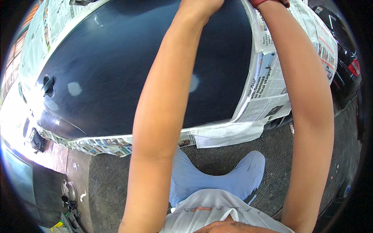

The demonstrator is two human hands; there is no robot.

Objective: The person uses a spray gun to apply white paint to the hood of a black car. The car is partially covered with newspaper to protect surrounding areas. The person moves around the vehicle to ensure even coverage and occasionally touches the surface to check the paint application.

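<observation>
Both my arms stretch forward to a dark blue-black car body panel [105,58], masked around its borders. My left hand [204,4] is over the panel's upper part, cut by the top edge, with its fingers out of sight. My right hand [272,3] is by the panel's right border, also cut off. Something dark red [255,2] shows at that hand; whether it is worn or held cannot be made out. Two pale patches mark the panel: one light patch [74,89] near the door handle [48,85], another patch [194,83] partly behind my left forearm.
Newspaper [272,83] and white masking tape [246,91] border the panel, and a white sheet [229,134] hangs below. Dark textured matting [110,174] covers the floor. A wheel [68,191] lies at lower left. Another dark car [344,58] stands at right.
</observation>
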